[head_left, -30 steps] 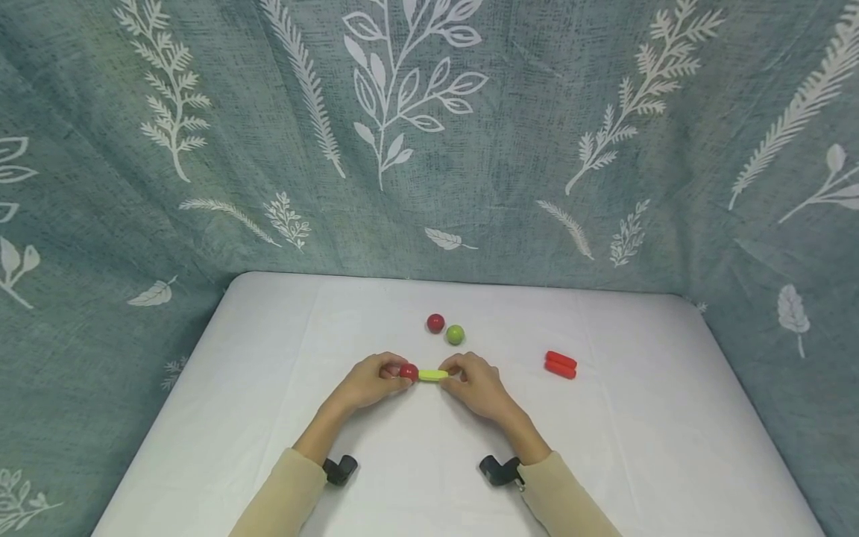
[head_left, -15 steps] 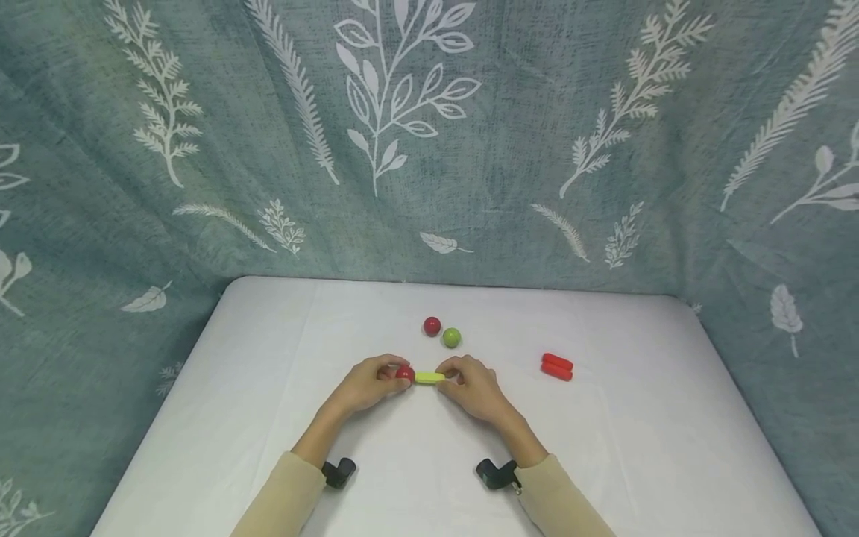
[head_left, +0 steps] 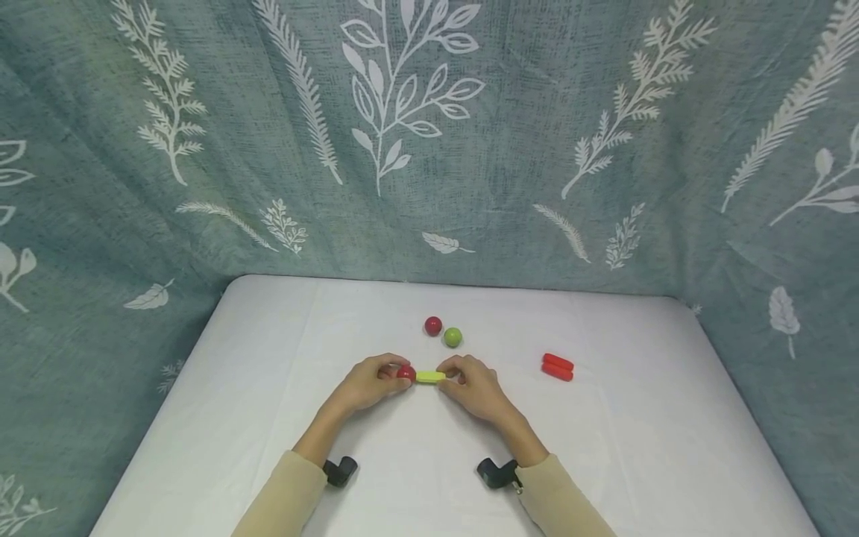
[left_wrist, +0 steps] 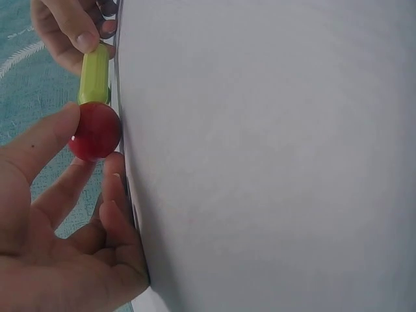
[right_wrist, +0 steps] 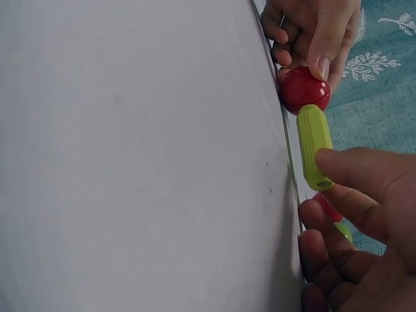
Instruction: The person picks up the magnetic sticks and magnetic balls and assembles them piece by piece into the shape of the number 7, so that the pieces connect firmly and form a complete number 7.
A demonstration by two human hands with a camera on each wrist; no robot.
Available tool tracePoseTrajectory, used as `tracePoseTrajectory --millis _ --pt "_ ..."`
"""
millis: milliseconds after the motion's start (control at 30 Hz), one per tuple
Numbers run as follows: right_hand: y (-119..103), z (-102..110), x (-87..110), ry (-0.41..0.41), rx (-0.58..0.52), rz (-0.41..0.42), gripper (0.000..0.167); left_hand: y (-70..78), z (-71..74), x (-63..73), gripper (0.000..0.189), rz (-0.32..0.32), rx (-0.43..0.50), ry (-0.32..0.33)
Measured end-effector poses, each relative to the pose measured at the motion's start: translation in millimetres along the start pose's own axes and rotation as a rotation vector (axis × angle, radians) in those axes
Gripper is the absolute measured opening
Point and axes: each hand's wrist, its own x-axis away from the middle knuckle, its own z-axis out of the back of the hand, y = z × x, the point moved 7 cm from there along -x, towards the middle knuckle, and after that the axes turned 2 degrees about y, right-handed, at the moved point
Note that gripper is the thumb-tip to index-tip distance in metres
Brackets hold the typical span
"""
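Note:
In the head view my left hand (head_left: 372,382) pinches a shiny red ball (head_left: 406,374) between thumb and fingers. My right hand (head_left: 475,388) pinches a yellow-green ribbed stick (head_left: 429,377) by its right end. Ball and stick meet end to end; how deep the stick sits in the ball cannot be told. In the left wrist view the thumb presses on the near side of the red ball (left_wrist: 95,131), with the stick (left_wrist: 95,75) against it. The right wrist view shows a hole in the free end of the stick (right_wrist: 313,146) and a seam line on the ball (right_wrist: 304,90).
Beyond the hands, another red ball (head_left: 433,326) and a green ball (head_left: 452,337) lie close together on the white table (head_left: 302,321). To the right, two red sticks (head_left: 558,367) lie side by side. A patterned teal curtain (head_left: 496,149) hangs behind the table.
The view shifts slightly. Both hands keep their hold on the red ball and the yellow-green stick, with no clear movement between the two pieces.

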Motion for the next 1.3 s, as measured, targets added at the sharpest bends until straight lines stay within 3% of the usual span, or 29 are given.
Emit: tracePoseTrajectory --millis 133,367,700,867,1067,1300 --pt "3.9 5.3 -0.1 0.003 -0.056 -0.029 0.021 0.2 -1.5 1.3 0.034 0.008 0.0 -0.002" --pt "6.8 32.6 -9.0 0.138 -0.131 -0.014 0.024 0.3 -2.3 3.0 0.035 0.02 -0.01 0.001" --pt "24.5 45.5 -27.4 0.208 -0.195 -0.016 0.023 -0.9 -4.3 3.8 0.036 0.004 -0.012 -0.001" --pt "38.7 41.9 -35.4 0.19 -0.209 -0.066 0.032 -0.3 -5.0 3.6 0.036 0.007 -0.02 -0.004" --pt "46.7 30.5 -46.0 0.101 -0.248 -0.101 0.049 0.3 -3.6 4.9 0.035 0.02 -0.013 0.008" --pt "43.8 23.1 -51.3 0.083 -0.157 -0.075 0.048 0.1 -3.7 6.5 0.035 0.008 -0.011 0.002"
